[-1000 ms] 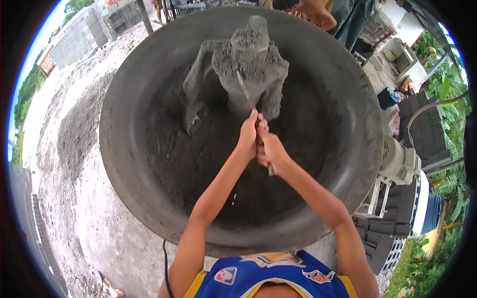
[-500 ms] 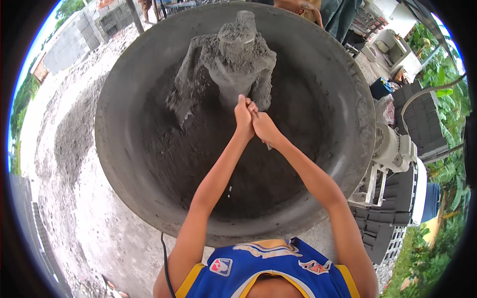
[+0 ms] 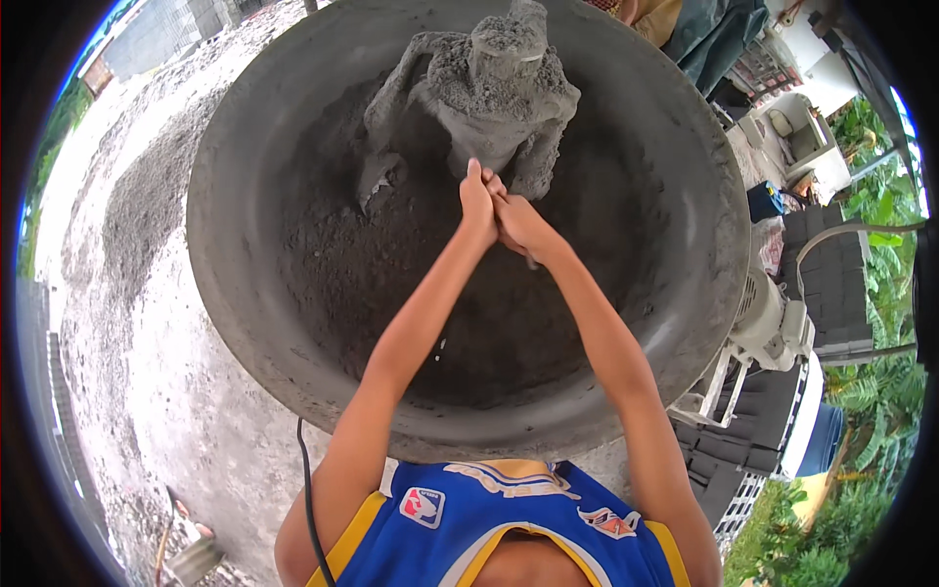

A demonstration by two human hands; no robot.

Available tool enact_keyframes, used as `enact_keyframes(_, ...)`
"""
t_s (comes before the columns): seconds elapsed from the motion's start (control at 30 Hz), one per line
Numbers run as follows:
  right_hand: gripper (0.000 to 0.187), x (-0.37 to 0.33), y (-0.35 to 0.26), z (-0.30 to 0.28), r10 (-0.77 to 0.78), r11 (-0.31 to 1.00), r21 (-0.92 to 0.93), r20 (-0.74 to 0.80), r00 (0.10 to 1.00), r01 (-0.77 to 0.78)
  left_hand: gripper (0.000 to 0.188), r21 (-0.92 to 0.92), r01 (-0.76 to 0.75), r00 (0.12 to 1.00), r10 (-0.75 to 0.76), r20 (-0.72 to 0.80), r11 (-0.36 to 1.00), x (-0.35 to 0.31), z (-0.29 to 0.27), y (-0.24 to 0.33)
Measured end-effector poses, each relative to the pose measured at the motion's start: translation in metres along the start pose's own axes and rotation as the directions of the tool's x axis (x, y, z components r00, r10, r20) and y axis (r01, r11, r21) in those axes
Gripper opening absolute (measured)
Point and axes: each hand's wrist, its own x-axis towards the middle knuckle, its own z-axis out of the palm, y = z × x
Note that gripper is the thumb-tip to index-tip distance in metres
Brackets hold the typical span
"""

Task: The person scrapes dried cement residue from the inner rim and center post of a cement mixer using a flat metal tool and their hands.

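Observation:
Both arms reach over a large round metal mixing pan (image 3: 223, 284) smeared with grey cement mix. My left hand (image 3: 476, 203) and my right hand (image 3: 523, 225) are closed together, one against the other, around a thin handle (image 3: 531, 262) whose end shows just below the right hand. The rest of that tool is hidden by the hands. Just beyond them stands the mixer's central hub (image 3: 509, 59), coated and heaped with crumbly grey mix, with bent mixing arms (image 3: 391, 83) on its sides. Dark loose mix (image 3: 333, 254) lies across the pan's floor.
A motor (image 3: 773, 318) on a metal frame sits at the pan's right side, near stacked grey blocks (image 3: 827, 264). A black cable (image 3: 311, 499) runs by my left arm. Another person's trousers (image 3: 719, 39) show past the far rim. Pale sandy ground (image 3: 156, 342) lies left.
The view has shifted, so the pan's far side sits higher and the hub further right. The mixing arms have changed position slightly around the hub. Both hands keep their grip.

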Motion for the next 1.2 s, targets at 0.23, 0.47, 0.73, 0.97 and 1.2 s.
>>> enact_keyframes(0.23,0.046,-0.034,-0.005,0.010,0.039,0.991,-0.121,-0.169,0.985,-0.060,0.033,0.020,0.120,0.993,-0.120,0.012,0.993,-0.016,-0.003,-0.011)
enact_keyframes(0.47,0.046,-0.070,0.003,0.039,0.088,0.992,-0.073,-0.177,0.980,-0.103,0.034,0.117,0.079,0.995,-0.086,0.059,0.990,-0.059,-0.013,-0.007)
enact_keyframes(0.73,0.048,-0.086,-0.007,0.022,0.111,0.990,0.108,-0.253,0.961,-0.086,0.035,0.191,0.165,0.953,-0.207,0.223,0.968,-0.056,0.010,-0.010)
enact_keyframes(0.97,0.042,-0.039,-0.036,0.014,0.072,0.997,-0.010,-0.170,0.983,-0.075,0.032,0.053,0.112,0.994,-0.111,-0.023,0.992,-0.022,0.020,0.007)
enact_keyframes(1.2,0.043,-0.044,-0.036,0.012,0.061,0.998,-0.004,-0.259,0.964,-0.065,0.033,0.104,0.161,0.984,-0.168,0.060,0.981,-0.017,0.027,0.003)
